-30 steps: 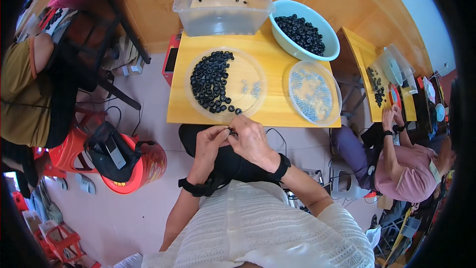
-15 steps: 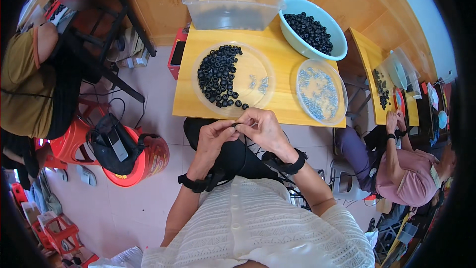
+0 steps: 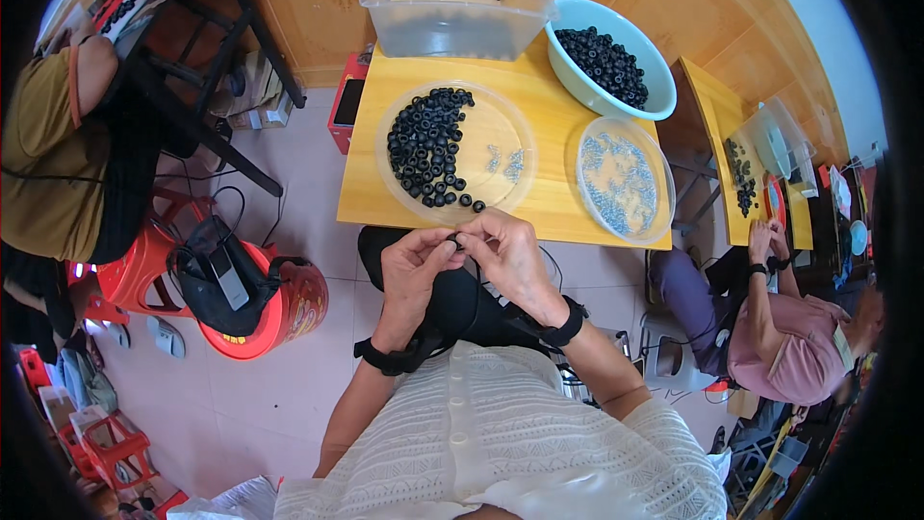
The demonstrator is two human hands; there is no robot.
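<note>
At the table's near edge my left hand pinches a small black ring-shaped part between thumb and fingertips. My right hand meets it from the other side, its thumb and forefinger closed against the same part; whether it also holds something tiny is hidden. Just beyond my hands lies a clear round tray, with many black ring-shaped parts heaped over its left half. Two little clusters of small silvery pieces lie on its right side. Another clear tray to the right holds many more silvery pieces.
A clear plastic bin and a pale blue basin of black parts stand at the table's back. On the left are a red bucket with a black bag and a seated person. Another person works at the right.
My hands stay together at nearly the same spot, with the fingers slightly shifted around the black part. The whole view has moved a little. At upper left, a pink basket shows more clearly.
</note>
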